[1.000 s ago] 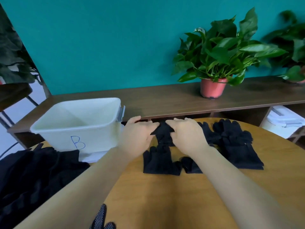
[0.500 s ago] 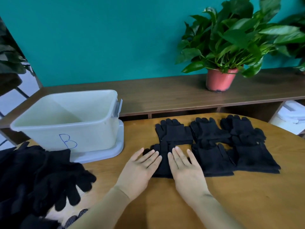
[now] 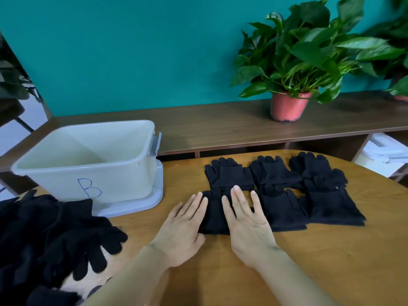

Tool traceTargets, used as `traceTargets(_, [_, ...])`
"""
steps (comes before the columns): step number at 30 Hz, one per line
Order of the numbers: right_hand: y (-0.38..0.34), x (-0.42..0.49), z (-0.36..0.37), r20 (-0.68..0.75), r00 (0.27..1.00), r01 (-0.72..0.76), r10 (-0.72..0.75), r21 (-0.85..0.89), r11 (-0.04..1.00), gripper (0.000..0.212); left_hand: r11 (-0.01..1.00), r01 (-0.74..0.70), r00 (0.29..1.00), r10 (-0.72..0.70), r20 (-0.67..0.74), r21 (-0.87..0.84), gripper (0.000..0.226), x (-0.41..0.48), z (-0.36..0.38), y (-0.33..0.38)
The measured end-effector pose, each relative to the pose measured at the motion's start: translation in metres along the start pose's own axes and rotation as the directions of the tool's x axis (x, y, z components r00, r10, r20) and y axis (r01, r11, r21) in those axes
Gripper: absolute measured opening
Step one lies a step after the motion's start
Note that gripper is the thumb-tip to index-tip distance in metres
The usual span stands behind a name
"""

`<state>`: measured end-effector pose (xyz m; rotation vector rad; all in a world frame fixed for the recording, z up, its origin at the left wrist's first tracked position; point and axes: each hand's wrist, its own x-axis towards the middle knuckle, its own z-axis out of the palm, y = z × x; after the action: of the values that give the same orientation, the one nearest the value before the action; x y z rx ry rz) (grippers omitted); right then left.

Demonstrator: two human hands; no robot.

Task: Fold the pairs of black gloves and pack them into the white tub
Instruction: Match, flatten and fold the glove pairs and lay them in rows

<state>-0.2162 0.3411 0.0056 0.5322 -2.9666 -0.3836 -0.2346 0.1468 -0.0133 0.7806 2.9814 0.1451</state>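
Note:
Several folded pairs of black gloves lie in two rows on the round wooden table (image 3: 309, 261). My left hand (image 3: 183, 226) and my right hand (image 3: 245, 219) rest flat, fingers spread, on either side of the nearest left folded pair (image 3: 215, 217), touching it. Behind it lies another folded pair (image 3: 229, 175). More folded pairs (image 3: 280, 208) extend to the right. The white tub (image 3: 88, 166), marked with a blue "B", stands empty at the left on its lid. A heap of loose black gloves (image 3: 50, 237) fills the lower left corner.
A long dark wooden shelf (image 3: 220, 127) runs behind the table, carrying a potted green plant (image 3: 289, 104). White boxes (image 3: 384, 149) sit low at the right, beyond the table's edge. A teal wall closes the back.
Both hands drew back from the far folded pair toward me and now lie flat on the nearer pair. The view shifted closer and slightly left.

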Motion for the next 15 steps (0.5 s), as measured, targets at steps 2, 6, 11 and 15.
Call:
traceTargets(2, [-0.003,0.0,0.001,-0.046,0.996,-0.07,0.075,0.113,0.991,0.071,0.965,0.119,0.992,-0.104,0.077,-0.233,0.087,-0.002,-0.004,0.007])
traceTargets(6, [-0.021,-0.005,0.021,0.008,0.999,-0.044,0.044,0.347,0.937,0.066,0.937,0.21,0.977,-0.192,0.088,-0.281,0.087,0.002,0.004,0.016])
traceTargets(11, [-0.018,-0.015,0.013,0.093,0.994,-0.08,0.052,0.339,0.937,0.088,0.972,0.186,0.983,-0.184,0.022,-0.143,0.104,0.0,0.007,0.027])
traceTargets(15, [-0.015,-0.024,0.016,0.075,0.991,-0.134,0.114,0.385,0.913,0.071,0.978,0.177,0.984,-0.179,-0.004,-0.11,0.119,-0.013,0.005,0.038])
